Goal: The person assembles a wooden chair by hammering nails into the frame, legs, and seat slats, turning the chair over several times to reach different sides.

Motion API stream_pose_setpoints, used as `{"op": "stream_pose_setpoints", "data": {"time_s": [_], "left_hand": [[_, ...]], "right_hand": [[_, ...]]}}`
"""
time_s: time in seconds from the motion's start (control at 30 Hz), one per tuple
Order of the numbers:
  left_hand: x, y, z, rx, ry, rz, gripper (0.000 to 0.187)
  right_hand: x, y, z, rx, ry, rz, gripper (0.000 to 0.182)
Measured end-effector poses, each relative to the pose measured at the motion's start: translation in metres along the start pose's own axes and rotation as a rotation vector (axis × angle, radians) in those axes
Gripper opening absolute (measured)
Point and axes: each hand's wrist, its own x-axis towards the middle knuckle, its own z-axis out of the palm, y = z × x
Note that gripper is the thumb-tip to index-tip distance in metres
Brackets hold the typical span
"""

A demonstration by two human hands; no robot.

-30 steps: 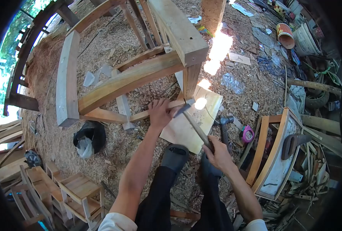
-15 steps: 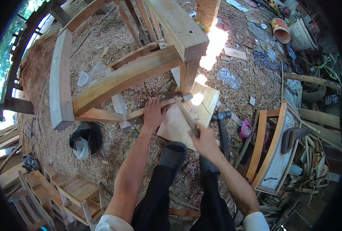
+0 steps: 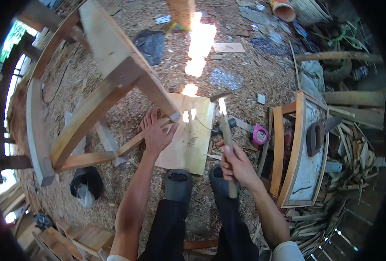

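Note:
My right hand (image 3: 238,165) is wrapped around the wooden handle of a hammer (image 3: 225,126), its metal head held up and away from the chair-like wooden frame (image 3: 91,104). My left hand (image 3: 156,132) grips a wooden rail (image 3: 131,144) low on that frame, close to where it meets a leg (image 3: 158,93). Its thumb points right, and the fingers reach over the wood. Under the leg's end lies a thin plywood sheet (image 3: 184,148). A second, dark-headed hammer (image 3: 229,124) lies on the ground, partly hidden behind my right hand.
A pink tape measure (image 3: 259,135) lies to the right. Beyond it, a handsaw (image 3: 316,137) rests on a framed panel (image 3: 303,174). Wood scraps (image 3: 349,174) pile up at far right. A black bag (image 3: 86,185) sits at left, above small wooden stools (image 3: 86,239). Shavings cover the ground.
The hammer has swung from the rail joint up and to the right. My left hand stays on the rail. The view has shifted, and the frame now appears farther left and turned.

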Motion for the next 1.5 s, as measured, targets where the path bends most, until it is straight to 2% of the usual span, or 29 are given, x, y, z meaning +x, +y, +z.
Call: {"op": "stream_pose_setpoints", "data": {"time_s": [0.1, 0.13, 0.23, 0.27, 0.3, 0.37, 0.43, 0.47, 0.57, 0.67, 0.73, 0.77, 0.87, 0.97, 1.0, 1.1, 1.13, 1.17, 1.23, 1.27, 1.37, 1.4, 1.5], "left_hand": [[0.027, 0.021, 0.012, 0.107, -0.076, -0.024, 0.094], [0.031, 0.019, 0.020, 0.013, 0.037, 0.038, 0.098], [0.034, 0.003, 0.023, -0.238, -0.119, 0.101, 0.093], [0.034, 0.001, 0.021, -0.139, -0.220, 0.111, 0.090], [0.033, 0.001, 0.022, -0.151, -0.197, 0.110, 0.089], [0.033, 0.002, 0.025, -0.180, -0.155, 0.114, 0.086], [0.030, -0.012, 0.035, 0.040, -0.159, 0.253, 0.086], [0.029, -0.020, 0.039, 0.150, -0.159, 0.323, 0.087], [0.029, -0.012, 0.036, 0.066, -0.186, 0.228, 0.083], [0.027, -0.018, 0.041, 0.010, -0.287, 0.074, 0.084], [0.025, -0.017, 0.040, 0.016, -0.318, -0.012, 0.085], [0.026, -0.016, 0.040, 0.061, -0.330, 0.003, 0.086], [0.026, -0.026, 0.045, 0.196, -0.355, 0.111, 0.088], [0.025, -0.028, 0.048, 0.098, -0.323, 0.083, 0.081], [0.024, -0.026, 0.047, 0.062, -0.310, 0.057, 0.078], [0.024, -0.019, 0.042, 0.094, -0.372, 0.022, 0.077], [0.024, -0.027, 0.043, 0.136, -0.449, 0.030, 0.079], [0.025, -0.032, 0.046, 0.168, -0.477, 0.035, 0.080], [0.027, -0.028, 0.043, 0.218, -0.491, 0.040, 0.085], [0.026, -0.023, 0.041, 0.201, -0.442, 0.043, 0.085], [0.022, -0.012, 0.039, 0.089, -0.226, 0.058, 0.082], [0.023, -0.014, 0.040, 0.042, -0.194, 0.090, 0.080], [0.028, 0.001, 0.030, 0.056, -0.195, 0.119, 0.080]], "right_hand": [[0.029, 0.004, 0.012, -0.342, 0.189, -0.157, 0.031], [0.037, 0.001, 0.019, -0.370, 0.193, -0.221, 0.028], [0.052, 0.004, 0.037, -0.483, 0.242, -0.399, 0.025], [0.055, 0.005, 0.040, -0.536, 0.293, -0.469, 0.025], [0.057, 0.007, 0.044, -0.589, 0.344, -0.538, 0.026], [0.062, 0.022, 0.043, -0.640, 0.297, -0.410, 0.027], [0.076, 0.048, 0.034, -0.774, 0.175, -0.270, 0.027], [0.078, 0.052, 0.028, -0.716, 0.164, -0.288, 0.028], [0.068, 0.030, 0.026, -0.678, 0.169, -0.254, 0.030], [0.059, 0.014, 0.039, -0.369, 0.258, -0.335, 0.032], [0.062, 0.027, 0.046, -0.458, 0.280, -0.266, 0.031], [0.064, 0.034, 0.046, -0.505, 0.293, -0.233, 0.031], [0.079, 0.050, 0.025, -0.658, 0.122, -0.175, 0.032], [0.075, 0.028, 0.016, -0.565, 0.217, -0.257, 0.030], [0.068, 0.015, 0.022, -0.400, 0.278, -0.323, 0.029], [0.080, 0.049, 0.042, -0.298, 0.493, -0.453, 0.029], [0.089, 0.059, 0.038, -0.704, 0.378, -0.595, 0.030], [0.093, 0.068, 0.028, -0.607, 0.260, -0.414, 0.029], [0.074, 0.033, 0.029, -0.399, 0.023, -0.041, 0.030], [0.075, 0.028, 0.021, -0.362, -0.014, -0.011, 0.027], [0.063, -0.002, 0.024, 0.048, 0.117, -0.026, 0.026], [0.062, -0.005, 0.027, 0.149, 0.156, -0.129, 0.028], [0.083, 0.040, 0.042, 0.024, 0.428, -0.358, 0.030]]}}
